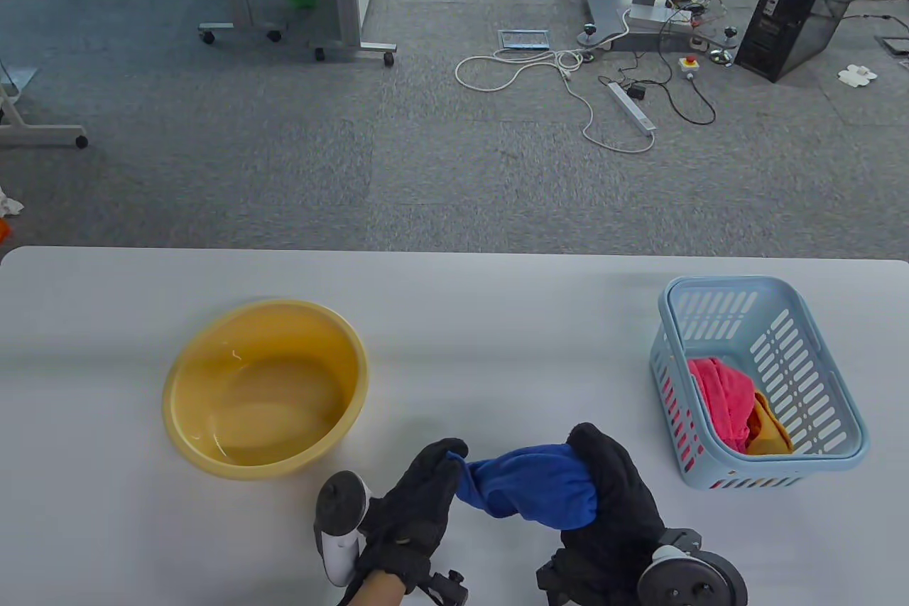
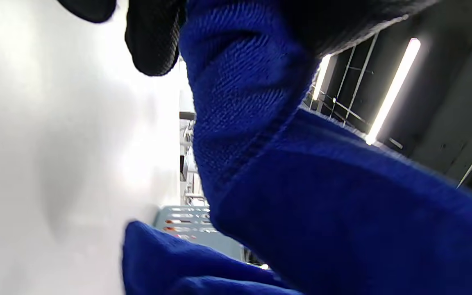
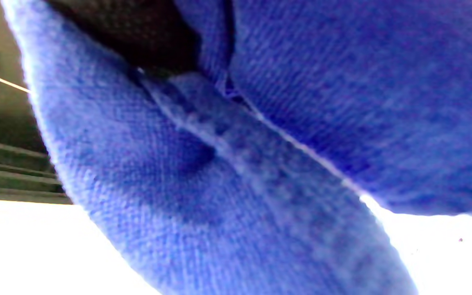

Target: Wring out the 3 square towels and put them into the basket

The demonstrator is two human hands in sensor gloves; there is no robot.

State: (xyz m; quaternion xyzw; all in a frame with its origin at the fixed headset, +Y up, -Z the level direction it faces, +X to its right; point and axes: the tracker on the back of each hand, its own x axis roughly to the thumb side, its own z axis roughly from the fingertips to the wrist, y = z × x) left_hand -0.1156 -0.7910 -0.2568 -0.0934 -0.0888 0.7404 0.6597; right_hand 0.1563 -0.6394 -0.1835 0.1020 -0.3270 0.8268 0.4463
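Two gloved hands, the left hand [image 1: 419, 499] and right hand [image 1: 603, 492], have their fingers curled tight round opposite ends of the bunched blue terry towel [image 1: 529, 489], which spans the gap between them above the white table [image 1: 497, 322]. To wring it well, counter-twist over the yellow plastic basin [image 1: 266, 389], left of the fingers, before carrying it right to the pale blue slotted basket [image 1: 760, 379]. Only the table view shows the pink towel [image 1: 721, 396] and orange towel [image 1: 770, 432] already inside; the wrist views show little but blue weave.

Seemingly bare table [image 1: 497, 350] between basin [image 1: 266, 389], basket [image 1: 756, 382]

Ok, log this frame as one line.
phase: wringing | both hands grip blue towel | basket: pink, orange towels | basin: water only
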